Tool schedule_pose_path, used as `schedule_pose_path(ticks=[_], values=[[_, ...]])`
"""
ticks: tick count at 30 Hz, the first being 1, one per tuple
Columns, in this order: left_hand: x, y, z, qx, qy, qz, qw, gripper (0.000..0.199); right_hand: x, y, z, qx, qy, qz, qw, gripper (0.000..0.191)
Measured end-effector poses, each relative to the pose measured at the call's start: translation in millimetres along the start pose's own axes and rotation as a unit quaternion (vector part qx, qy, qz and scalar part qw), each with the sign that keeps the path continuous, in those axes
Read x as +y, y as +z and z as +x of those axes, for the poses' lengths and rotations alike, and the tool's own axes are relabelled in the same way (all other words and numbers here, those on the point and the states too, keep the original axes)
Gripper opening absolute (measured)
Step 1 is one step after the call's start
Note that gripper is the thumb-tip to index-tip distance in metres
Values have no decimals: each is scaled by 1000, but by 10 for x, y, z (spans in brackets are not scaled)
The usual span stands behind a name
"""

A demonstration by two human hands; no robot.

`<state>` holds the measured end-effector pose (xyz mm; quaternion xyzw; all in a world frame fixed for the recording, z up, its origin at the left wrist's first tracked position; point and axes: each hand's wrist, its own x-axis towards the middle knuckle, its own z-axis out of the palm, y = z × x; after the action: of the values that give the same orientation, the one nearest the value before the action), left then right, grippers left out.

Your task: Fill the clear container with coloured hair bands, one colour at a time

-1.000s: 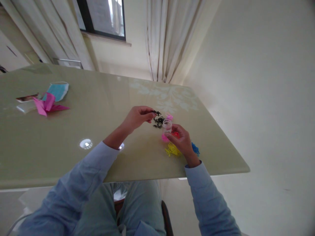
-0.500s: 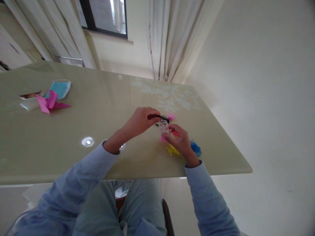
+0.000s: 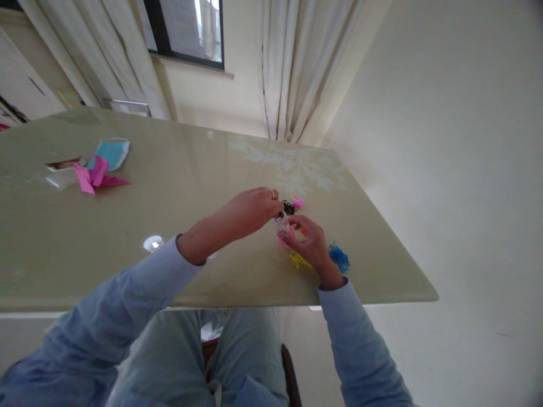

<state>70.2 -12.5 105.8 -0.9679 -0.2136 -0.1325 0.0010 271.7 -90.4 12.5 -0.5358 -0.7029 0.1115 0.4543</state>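
Note:
My right hand (image 3: 309, 240) is closed around a small clear jar (image 3: 280, 224), holding it just above the table with thumb and fingers on its side. Over the jar's mouth, the fingers of my left hand (image 3: 257, 210) are pinched together on some black rubber bands, a few of which show at the rim. Just behind the jar lies a loose bunch of black rubber bands (image 3: 289, 207). Yellow rubber bands (image 3: 299, 260) and a blue pile of them (image 3: 339, 258) sit beside my right wrist. Something red (image 3: 304, 232) is mostly covered by my right hand.
A pink item (image 3: 298, 202) lies beyond the black bunch. On the table's (image 3: 203, 181) left side are a pink folded paper (image 3: 98, 176), a blue face mask (image 3: 113, 154) and a small clear packet (image 3: 61, 178). A wall (image 3: 458, 141) stands to the right.
My left hand has lowered its fingers onto the jar's mouth, bringing the black rubber bands down with it. My right hand keeps hold of the jar.

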Motion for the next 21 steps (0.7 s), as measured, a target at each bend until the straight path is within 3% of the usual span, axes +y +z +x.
schedule_pose_path(ticks=[7,17,21], values=[[-3,-7,53,-14,32,35,999,20,-11,13,-7,2,-5,4,1000,31],[-13,-30,59,-2,9,8,1000,20,21,14,-29,9,-11,-4,1000,37],[-19,-41,45,-9,14,0,1000,29,22,16,-26,14,-12,-1,1000,37]])
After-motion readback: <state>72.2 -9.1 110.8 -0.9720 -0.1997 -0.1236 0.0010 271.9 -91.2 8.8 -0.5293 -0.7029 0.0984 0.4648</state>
